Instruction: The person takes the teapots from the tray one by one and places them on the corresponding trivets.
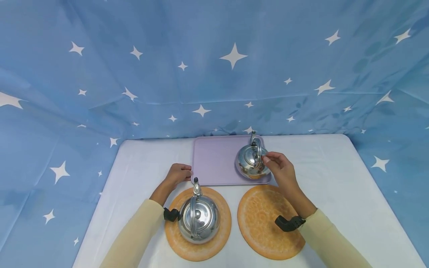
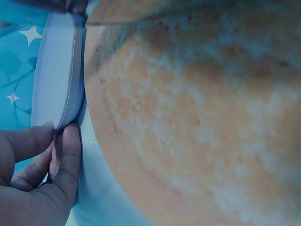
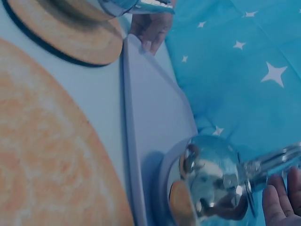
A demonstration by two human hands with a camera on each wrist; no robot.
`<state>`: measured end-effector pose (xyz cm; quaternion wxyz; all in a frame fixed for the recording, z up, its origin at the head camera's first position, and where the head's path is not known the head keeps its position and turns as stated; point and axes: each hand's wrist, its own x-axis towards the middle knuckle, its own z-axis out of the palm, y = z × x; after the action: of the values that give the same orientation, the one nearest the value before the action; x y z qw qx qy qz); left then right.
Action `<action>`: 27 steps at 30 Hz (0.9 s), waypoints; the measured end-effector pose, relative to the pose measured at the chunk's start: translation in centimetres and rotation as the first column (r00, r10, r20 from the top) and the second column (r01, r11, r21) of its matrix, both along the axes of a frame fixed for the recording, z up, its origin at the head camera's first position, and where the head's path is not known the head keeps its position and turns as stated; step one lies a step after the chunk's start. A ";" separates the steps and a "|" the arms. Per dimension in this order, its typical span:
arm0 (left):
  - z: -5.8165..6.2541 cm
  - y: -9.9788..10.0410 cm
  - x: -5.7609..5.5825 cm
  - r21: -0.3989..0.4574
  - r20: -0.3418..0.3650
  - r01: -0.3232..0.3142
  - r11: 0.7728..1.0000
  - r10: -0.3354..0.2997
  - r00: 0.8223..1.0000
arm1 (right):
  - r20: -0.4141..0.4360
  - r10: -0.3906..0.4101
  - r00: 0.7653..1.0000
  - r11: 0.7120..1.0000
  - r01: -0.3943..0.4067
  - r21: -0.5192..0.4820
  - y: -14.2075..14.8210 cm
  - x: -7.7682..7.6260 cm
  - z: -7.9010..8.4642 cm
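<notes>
At the near left corner of a lilac tray (image 1: 214, 160), my left hand (image 1: 179, 174) pinches the rim, thumb on top and fingers against the side, as the left wrist view shows. A shiny steel kettle (image 1: 248, 162) stands on the tray's right part, its spout pointing away and its loop handle upright. Beside that handle is my right hand (image 1: 283, 171), thumb and fingers parted, with the fingertips close to it. The right wrist view shows these fingers (image 3: 275, 202) loosely extended and not wrapped round the handle.
A second steel kettle (image 1: 205, 223) stands on a round orange-brown mat (image 1: 224, 230) near the left wrist. Another such mat (image 1: 261, 219) lies under the right forearm. The white tabletop (image 1: 328, 178) meets a blue star-patterned cloth (image 1: 214, 82) behind.
</notes>
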<state>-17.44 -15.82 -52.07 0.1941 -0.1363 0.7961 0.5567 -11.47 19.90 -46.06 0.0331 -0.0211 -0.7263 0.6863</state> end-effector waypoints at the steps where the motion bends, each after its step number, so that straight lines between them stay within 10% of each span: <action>1: 0.0 0.1 0.0 0.002 0.000 0.003 1.000 -0.003 1.000 | -0.006 0.012 1.000 1.000 -0.012 -0.007 -0.1 0.0 0.1; 27: 0.4 0.1 0.2 -0.016 -0.011 0.012 1.000 -0.012 1.000 | 0.021 0.128 0.992 0.991 -0.129 0.042 -1.2 -1.0 0.7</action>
<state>-17.21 -15.70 -51.62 0.1917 -0.1299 0.8025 0.5499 -12.45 18.70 -45.32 -0.0172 0.0203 -0.7412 0.6708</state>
